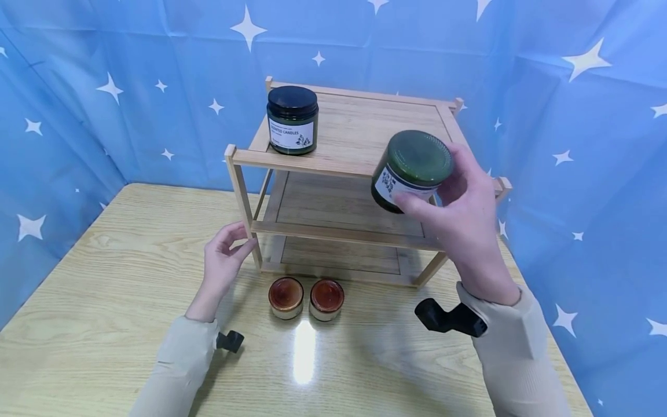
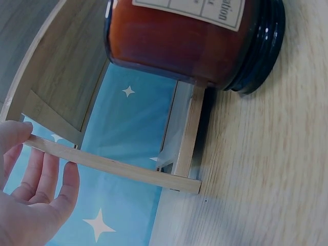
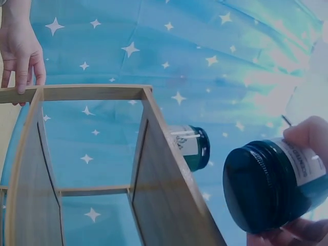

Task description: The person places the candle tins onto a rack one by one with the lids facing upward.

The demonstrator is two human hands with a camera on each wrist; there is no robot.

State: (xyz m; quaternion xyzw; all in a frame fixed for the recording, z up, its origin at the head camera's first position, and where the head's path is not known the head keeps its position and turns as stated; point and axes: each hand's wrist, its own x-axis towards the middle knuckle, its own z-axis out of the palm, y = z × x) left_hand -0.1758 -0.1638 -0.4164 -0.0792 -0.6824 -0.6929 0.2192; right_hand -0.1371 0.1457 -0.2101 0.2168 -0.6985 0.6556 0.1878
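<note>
While the left hand (image 1: pixel 221 258) pinches the wooden rack's front-left post (image 1: pixel 241 194), the right hand (image 1: pixel 471 223) grips a green glass jar (image 1: pixel 383 168) midair near the top shelf (image 1: pixel 375 127). Jar's tilted: dark lid (image 3: pixel 246 189) down, green base (image 1: pixel 421 155) up, white printed label (image 1: pixel 396 184).

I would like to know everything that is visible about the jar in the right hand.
The jar is dark green and glass-like, with a black lid and a white label bearing a plant drawing and lettering. It is upside down and tilted, base up, lid downward. The right hand grips it around the side, clear of the wooden rack.
</note>
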